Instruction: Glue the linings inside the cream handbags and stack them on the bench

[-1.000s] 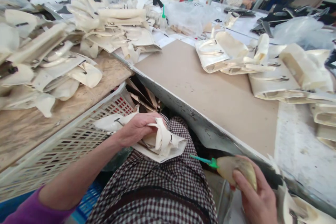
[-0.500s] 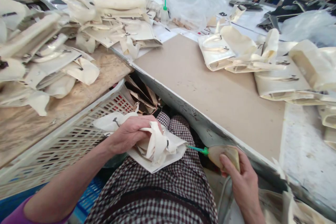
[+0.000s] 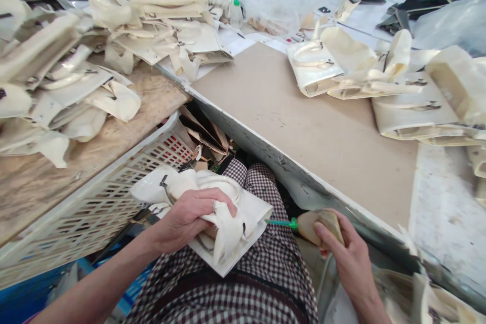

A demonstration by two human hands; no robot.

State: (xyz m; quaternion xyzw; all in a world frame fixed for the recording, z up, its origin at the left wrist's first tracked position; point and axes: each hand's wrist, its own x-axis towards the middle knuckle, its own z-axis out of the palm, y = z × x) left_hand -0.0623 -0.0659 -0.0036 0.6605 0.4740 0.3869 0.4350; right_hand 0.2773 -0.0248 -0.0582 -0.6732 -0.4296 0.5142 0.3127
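Note:
My left hand (image 3: 190, 217) is closed on a cream bag piece (image 3: 231, 223) that rests on my checked lap (image 3: 261, 273); its folded strap bunches under my fingers. My right hand (image 3: 345, 258) grips a tan glue bottle (image 3: 317, 224) with a green nozzle (image 3: 279, 222). The nozzle tip points left and touches the right edge of the bag piece.
A white slotted crate (image 3: 114, 197) stands to my left below a wooden table (image 3: 56, 182) heaped with cream pieces. The brown worktop (image 3: 304, 121) ahead carries finished cream bags (image 3: 379, 81) at the right. A second glue bottle (image 3: 236, 10) stands far back. Another person works at the far right.
My right hand has brought the glue bottle left until its nozzle meets the bag piece. My left hand has shifted the piece a little lower on my lap.

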